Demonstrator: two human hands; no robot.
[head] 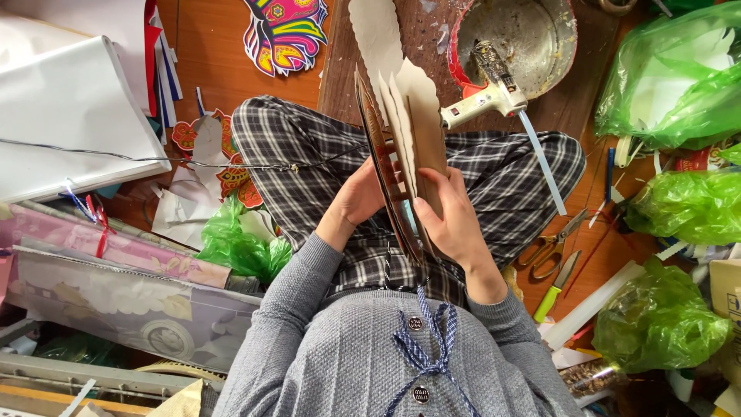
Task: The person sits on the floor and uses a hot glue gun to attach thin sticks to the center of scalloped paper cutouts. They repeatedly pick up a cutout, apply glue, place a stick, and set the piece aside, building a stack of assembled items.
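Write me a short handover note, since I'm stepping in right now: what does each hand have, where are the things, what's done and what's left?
Left hand: grips the stack of cut card pieces from the left.
Right hand: holds the same stack from the right, thumb on its face.
The stack stands on edge over the lap.
Glue gun rests on the metal bowl; scissors and green knife lie on the floor at right.
Done: pieces gathered.
Left: can't tell whether they are glued.

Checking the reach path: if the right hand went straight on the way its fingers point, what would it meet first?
The right hand points up-frame along the stack of cardboard cutouts it holds. Past those, the glue gun lies first in line, probably; depth is unclear.
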